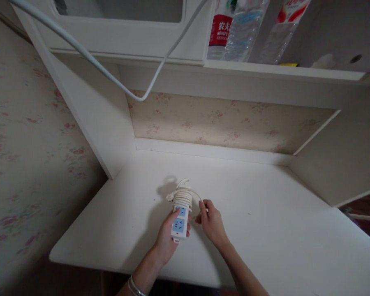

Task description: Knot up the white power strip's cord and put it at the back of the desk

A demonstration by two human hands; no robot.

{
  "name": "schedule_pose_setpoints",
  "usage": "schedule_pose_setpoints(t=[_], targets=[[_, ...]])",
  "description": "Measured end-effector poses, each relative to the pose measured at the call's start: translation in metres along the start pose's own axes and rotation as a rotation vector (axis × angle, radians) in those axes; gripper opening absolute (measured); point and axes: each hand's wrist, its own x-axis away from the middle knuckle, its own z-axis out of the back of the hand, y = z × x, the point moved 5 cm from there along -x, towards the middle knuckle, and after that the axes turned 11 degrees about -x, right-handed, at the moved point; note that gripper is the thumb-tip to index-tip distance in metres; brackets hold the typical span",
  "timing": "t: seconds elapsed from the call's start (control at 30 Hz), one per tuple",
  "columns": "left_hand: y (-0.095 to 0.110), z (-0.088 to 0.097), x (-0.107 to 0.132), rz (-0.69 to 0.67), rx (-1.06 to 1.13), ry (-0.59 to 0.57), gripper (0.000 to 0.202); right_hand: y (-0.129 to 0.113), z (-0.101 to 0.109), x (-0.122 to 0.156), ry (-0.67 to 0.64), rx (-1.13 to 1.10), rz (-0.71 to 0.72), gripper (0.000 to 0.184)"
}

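A white power strip [179, 235] with blue socket faces is held above the desk. My left hand [165, 235] grips its near end, thumb on top and fingers wrapped underneath. Several turns of the white cord [182, 198] are wound around the far half of the strip. The cord's plug [170, 197] sits at the left of the coil. To the right, my right hand [210, 218] pinches a length of the cord that arcs out from the coil. A small cord loop sticks up at the strip's far end.
The white desk [259, 230] has a back ledge and side panels. Above it, a shelf [283, 70] holds several plastic bottles [245, 35]. A thick white cable [111, 78] hangs down in front of the cabinet. Floral wallpaper [27, 164] covers the left wall.
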Motion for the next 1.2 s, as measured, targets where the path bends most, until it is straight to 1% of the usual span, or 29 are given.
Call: schedule_pose_setpoints(t=[0.07, 0.13, 0.23, 0.37, 0.5, 0.63, 0.73, 0.83, 0.9, 0.97, 1.03, 1.1, 1.2], targets=[[-0.003, 0.000, 0.000, 0.051, 0.031, -0.025, 0.036, 0.008, 0.000, -0.001, 0.084, -0.101, -0.054, 0.039], [-0.007, 0.001, -0.001, 0.101, 0.047, -0.038, 0.036, 0.012, 0.000, -0.002, 0.155, -0.162, -0.073, 0.042], [-0.011, 0.002, 0.000, 0.147, 0.055, -0.050, 0.035, 0.010, 0.001, -0.003, 0.221, -0.182, -0.038, 0.044], [-0.014, 0.004, 0.000, 0.203, 0.076, -0.051, 0.035, 0.007, 0.004, -0.004, 0.262, -0.192, 0.004, 0.042], [-0.011, 0.006, 0.001, 0.195, 0.112, -0.012, 0.034, 0.015, 0.005, -0.005, 0.305, -0.274, -0.035, 0.042], [-0.003, 0.006, 0.005, 0.150, 0.155, 0.003, 0.033, 0.027, 0.003, -0.007, 0.340, -0.491, -0.084, 0.042], [0.001, 0.007, 0.008, 0.134, 0.153, -0.031, 0.030, 0.032, 0.001, -0.010, 0.348, -0.630, -0.117, 0.040], [0.003, 0.012, 0.011, 0.161, 0.104, -0.117, 0.028, 0.031, 0.004, -0.016, 0.349, -0.703, -0.126, 0.037], [0.003, 0.016, 0.014, 0.197, 0.037, -0.222, 0.028, 0.028, 0.011, -0.022, 0.354, -0.752, -0.127, 0.034], [0.004, 0.020, 0.019, 0.232, -0.068, -0.338, 0.027, 0.023, 0.021, -0.030, 0.376, -0.821, -0.122, 0.032], [0.006, 0.024, 0.024, 0.255, -0.186, -0.407, 0.027, 0.018, 0.035, -0.039, 0.416, -0.881, -0.106, 0.030], [0.009, 0.029, 0.025, 0.256, -0.264, -0.397, 0.027, 0.013, 0.052, -0.047, 0.452, -0.909, -0.074, 0.028], [0.015, 0.038, 0.021, 0.216, -0.246, -0.266, 0.029, 0.010, 0.080, -0.057, 0.513, -0.908, -0.011, 0.027]])
